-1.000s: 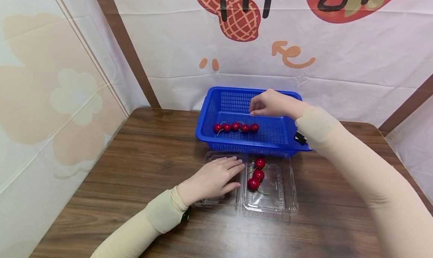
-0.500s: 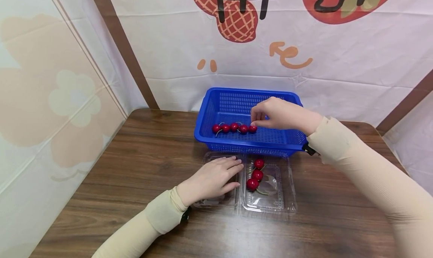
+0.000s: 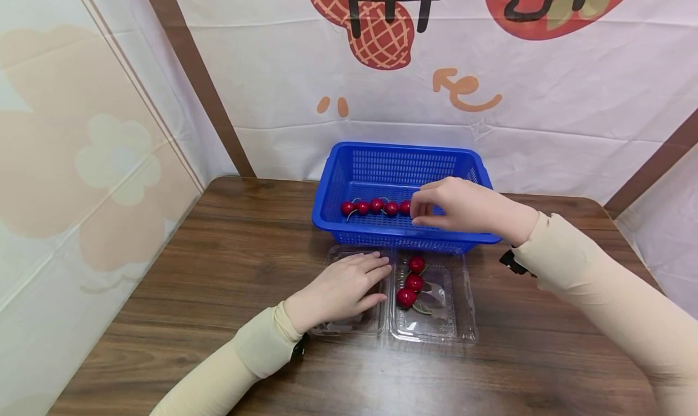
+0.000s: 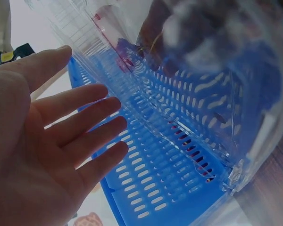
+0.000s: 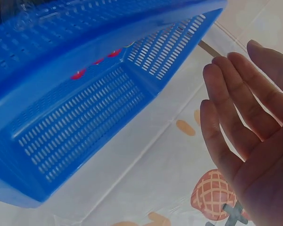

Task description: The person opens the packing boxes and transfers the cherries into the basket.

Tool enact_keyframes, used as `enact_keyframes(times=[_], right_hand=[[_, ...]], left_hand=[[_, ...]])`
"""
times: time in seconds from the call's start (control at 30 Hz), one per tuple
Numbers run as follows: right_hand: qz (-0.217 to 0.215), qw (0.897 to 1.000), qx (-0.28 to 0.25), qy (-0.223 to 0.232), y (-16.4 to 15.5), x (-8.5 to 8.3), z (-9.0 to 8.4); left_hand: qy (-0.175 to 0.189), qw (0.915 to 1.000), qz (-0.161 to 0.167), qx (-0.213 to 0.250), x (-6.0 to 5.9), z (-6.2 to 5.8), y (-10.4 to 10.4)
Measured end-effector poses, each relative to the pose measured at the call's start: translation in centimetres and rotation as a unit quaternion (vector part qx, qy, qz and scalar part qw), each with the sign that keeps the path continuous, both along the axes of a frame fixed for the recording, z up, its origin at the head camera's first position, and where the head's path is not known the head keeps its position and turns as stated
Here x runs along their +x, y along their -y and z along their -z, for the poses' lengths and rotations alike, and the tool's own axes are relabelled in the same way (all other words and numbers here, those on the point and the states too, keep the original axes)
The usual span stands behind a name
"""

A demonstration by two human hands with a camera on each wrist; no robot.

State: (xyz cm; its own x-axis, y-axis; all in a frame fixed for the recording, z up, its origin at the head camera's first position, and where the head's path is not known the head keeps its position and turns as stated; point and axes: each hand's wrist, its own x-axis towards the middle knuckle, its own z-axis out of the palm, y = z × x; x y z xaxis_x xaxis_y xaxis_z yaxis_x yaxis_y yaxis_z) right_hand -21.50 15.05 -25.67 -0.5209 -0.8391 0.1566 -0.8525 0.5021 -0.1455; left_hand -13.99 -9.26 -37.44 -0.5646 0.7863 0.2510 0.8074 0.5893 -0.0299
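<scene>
Rightmost small red cherry in blue slotted plastic basket half hidden behind right hand; pinched or merely touched, impossible to tell.

Both arms are covered in long, close-fitting cream sleeves, the left sleeve and the right sleeve, each ending at the wrist in a narrow folded cuff. The left hand and right hand are bare, with no rings. A small black device sits under the right wrist, and another black device under the left wrist.
</scene>
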Motion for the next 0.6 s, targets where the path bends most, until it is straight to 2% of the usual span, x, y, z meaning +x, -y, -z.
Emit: enact_keyframes(times=[0.37,0.6], right_hand=[[-0.039,0.999,-0.027,-0.007,-0.8,1.5,1.6],[-0.051,0.998,-0.028,0.006,-1.1,2.4,2.5]], left_hand=[[-0.001,1.0000,-0.003,0.009,-0.1,0.2,0.0],[0.002,1.0000,-0.007,0.007,-0.1,0.2,0.0]])
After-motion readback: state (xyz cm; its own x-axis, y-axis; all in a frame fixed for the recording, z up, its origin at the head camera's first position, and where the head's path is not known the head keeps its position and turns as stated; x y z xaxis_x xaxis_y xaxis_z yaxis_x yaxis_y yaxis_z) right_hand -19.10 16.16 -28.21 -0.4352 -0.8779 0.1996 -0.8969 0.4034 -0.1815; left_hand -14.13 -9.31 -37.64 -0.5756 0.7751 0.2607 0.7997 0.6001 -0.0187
